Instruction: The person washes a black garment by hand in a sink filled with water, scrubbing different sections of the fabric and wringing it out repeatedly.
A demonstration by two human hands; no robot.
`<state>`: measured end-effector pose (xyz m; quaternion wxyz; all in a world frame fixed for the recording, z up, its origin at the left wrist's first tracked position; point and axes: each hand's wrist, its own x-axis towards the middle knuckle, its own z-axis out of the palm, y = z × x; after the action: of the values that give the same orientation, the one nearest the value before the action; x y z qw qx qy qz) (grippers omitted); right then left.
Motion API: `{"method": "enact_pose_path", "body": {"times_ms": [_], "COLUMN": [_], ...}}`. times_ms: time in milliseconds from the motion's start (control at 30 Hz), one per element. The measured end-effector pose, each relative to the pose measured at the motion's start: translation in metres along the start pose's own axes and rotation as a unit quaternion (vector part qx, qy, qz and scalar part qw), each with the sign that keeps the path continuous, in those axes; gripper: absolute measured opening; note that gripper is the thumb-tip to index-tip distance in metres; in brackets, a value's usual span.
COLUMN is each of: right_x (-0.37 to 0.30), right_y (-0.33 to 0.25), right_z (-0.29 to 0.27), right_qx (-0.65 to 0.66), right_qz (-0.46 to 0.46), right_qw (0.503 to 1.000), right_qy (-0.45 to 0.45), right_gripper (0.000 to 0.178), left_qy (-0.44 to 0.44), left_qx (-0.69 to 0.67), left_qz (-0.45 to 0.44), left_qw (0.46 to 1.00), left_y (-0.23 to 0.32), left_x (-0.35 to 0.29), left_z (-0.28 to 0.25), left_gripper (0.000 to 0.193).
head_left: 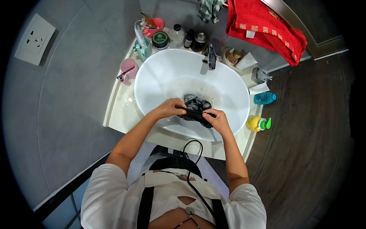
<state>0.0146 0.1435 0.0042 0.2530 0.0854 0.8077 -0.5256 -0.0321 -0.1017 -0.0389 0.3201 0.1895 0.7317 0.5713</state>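
Observation:
A wet black cloth garment [197, 115] is stretched between my two hands over the near part of the white oval sink [152, 86]. My left hand [170, 108] pinches its left end, and my right hand [216, 120] grips the right end, thumb on top. Behind the held edge, more of the black fabric sits in the sink with white suds on it. Soapy water [194, 84] with foam lies in the basin. What kind of garment it is cannot be made out.
A dark faucet [212, 57] rises at the sink's back. Along the counter stand a pink cup [129, 68], a teal cup [143, 49], a round green-lidded jar [160, 40], several bottles, a blue bottle [264, 98] and a yellow pump bottle [256, 123]. A red towel [263, 26] hangs at the back right.

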Motion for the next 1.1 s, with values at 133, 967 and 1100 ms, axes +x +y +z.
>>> {"method": "enact_pose_path", "body": {"times_ms": [133,967,1100], "right_x": [-0.001,0.039,0.067], "right_y": [0.011,-0.014,0.01], "right_z": [-0.001,0.083,0.086], "right_qx": [-0.099,0.641,0.683], "right_qz": [-0.17,0.067,0.154], "right_qw": [0.98,0.739,0.694], "right_qy": [0.012,-0.197,-0.166], "right_gripper": [0.016,0.035,0.038], "left_qy": [-0.049,0.122,0.184], "left_qx": [-0.067,-0.628,-0.628], "left_qz": [0.023,-0.081,-0.152], "left_qw": [0.996,0.764,0.741], "left_y": [-0.012,0.064,0.008], "left_x": [-0.01,-0.024,0.006], "left_z": [0.005,0.001,-0.015], "left_gripper": [0.024,0.02,0.02]}}
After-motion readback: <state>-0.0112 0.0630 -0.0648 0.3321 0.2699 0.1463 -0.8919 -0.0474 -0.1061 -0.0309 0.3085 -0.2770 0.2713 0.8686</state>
